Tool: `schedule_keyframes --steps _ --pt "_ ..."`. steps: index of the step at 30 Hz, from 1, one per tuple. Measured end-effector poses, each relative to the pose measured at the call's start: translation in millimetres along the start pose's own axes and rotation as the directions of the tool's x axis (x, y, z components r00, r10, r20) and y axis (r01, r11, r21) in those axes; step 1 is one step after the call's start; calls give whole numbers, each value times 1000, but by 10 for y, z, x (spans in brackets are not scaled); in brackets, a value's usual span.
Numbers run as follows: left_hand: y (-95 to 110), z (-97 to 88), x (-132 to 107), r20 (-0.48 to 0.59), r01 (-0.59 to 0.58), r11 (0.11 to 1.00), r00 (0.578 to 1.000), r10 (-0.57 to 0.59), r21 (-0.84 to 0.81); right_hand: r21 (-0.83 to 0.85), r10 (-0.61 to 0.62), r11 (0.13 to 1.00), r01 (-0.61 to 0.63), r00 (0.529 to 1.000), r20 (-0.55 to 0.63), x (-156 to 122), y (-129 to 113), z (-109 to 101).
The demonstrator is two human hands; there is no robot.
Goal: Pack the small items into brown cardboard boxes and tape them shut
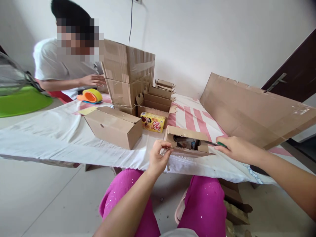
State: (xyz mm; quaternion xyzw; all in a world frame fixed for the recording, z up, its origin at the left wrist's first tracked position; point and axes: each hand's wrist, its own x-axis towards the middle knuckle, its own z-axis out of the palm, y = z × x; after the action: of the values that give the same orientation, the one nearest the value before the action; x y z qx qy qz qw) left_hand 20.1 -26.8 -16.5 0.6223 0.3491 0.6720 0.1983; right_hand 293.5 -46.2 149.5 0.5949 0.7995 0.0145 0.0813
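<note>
Cardboard carton (pixel 186 132): lay open; I judged firm bracing best.
Left hand (pixel 160 155): thumb and fingers pinched its flap (pixel 191 152), eight o'clock.
Right hand (pixel 233 147): closed around green-handled tool (pixel 221 144), three o'clock.

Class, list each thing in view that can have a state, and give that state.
Small box in front: partly open, contents showing
Left hand: fingers pinching that box's edge
Right hand: closed on a green-handled tool
Brown box at left: lid down
Yellow carton: looks closed
Row of boxes behind: open, flaps up
Large cartons: stacked, taped
Orange-and-yellow roll: not held
Dark door: too little shows to tell
</note>
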Motion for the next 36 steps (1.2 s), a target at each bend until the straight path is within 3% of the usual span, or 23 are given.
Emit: schedule_keyframes --steps 3,6,8,9,11,13,14,17,19,22,25,30,36 --pt "83 -20 0 183 -149 989 972 148 -7 185 166 972 -142 978 -122 -27 294 209" --pt "127 -17 -23 352 -215 975 918 182 57 267 328 923 -277 929 -169 116 547 757" --pt "118 -12 -43 392 -242 967 899 194 76 278 388 899 -338 909 -151 253 622 1205" --pt "100 -8 -50 359 -239 968 912 197 77 279 392 897 -343 909 -143 316 629 1417" --pt "28 1 -51 182 -178 980 970 160 86 280 388 898 -340 911 -139 417 604 1770" --pt "-102 11 -25 -58 -16 995 998 22 99 285 374 904 -320 913 -161 481 576 1992" --pt "-188 15 -3 -152 96 991 985 -80 98 289 366 907 -307 914 -177 503 576 2050" --pt "-484 29 68 -264 372 924 903 -340 82 316 333 914 -253 914 -232 567 640 2038" --pt "-655 51 91 -255 441 891 878 -405 107 347 321 912 -220 909 -267 616 689 1932" --pt "-781 114 83 -176 448 879 890 -421 162 402 313 897 -185 907 -282 674 666 1772" --pt "-783 175 58 -89 413 885 911 -403 215 448 285 883 -143 920 -269 691 518 1722" --pt "-782 179 36 -52 334 894 941 -334 299 527 262 845 -96 932 -250 672 277 1809" --pt "-839 159 26 -7 268 891 958 -286 366 628 255 777 -48 936 -244 592 182 1914"
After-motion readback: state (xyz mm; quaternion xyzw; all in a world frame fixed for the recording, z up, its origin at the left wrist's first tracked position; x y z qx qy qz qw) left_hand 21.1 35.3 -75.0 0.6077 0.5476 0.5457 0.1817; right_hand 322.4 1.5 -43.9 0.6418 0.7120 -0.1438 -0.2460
